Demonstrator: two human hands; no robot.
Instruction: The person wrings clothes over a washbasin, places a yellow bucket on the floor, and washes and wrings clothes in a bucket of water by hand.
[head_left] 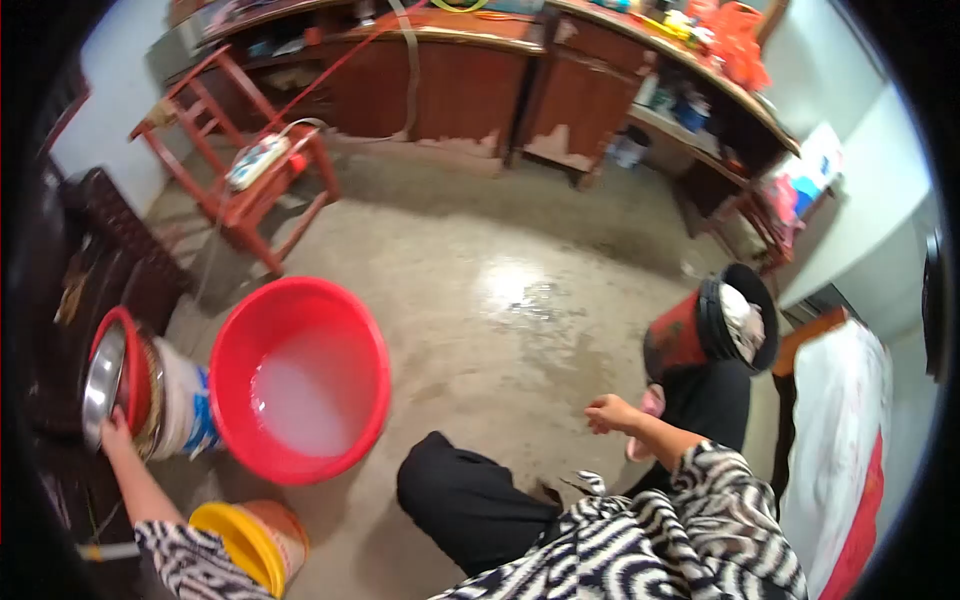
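At the far left, my left hand [115, 430] has its fingers closed on the lower rim of a shiny metal bowl [103, 385]. The bowl is tilted against a red basin [135, 365], above a white bucket [180, 400] with blue markings. Right beside these stands a large red tub [377, 350] holding cloudy, whitish water [310, 400]. My right hand [610, 413] hangs in the air over the floor, near my knee. Its fingers are loosely curled and a little apart, with nothing visible in them.
A yellow bucket [240, 540] stands below my left forearm. On the right is a black-and-red bucket [690, 330] with pale cloth inside. A wooden chair [255, 200] carries a power strip [258, 162]. Wooden desks [440, 90] line the back; the floor [520, 310] has wet patches.
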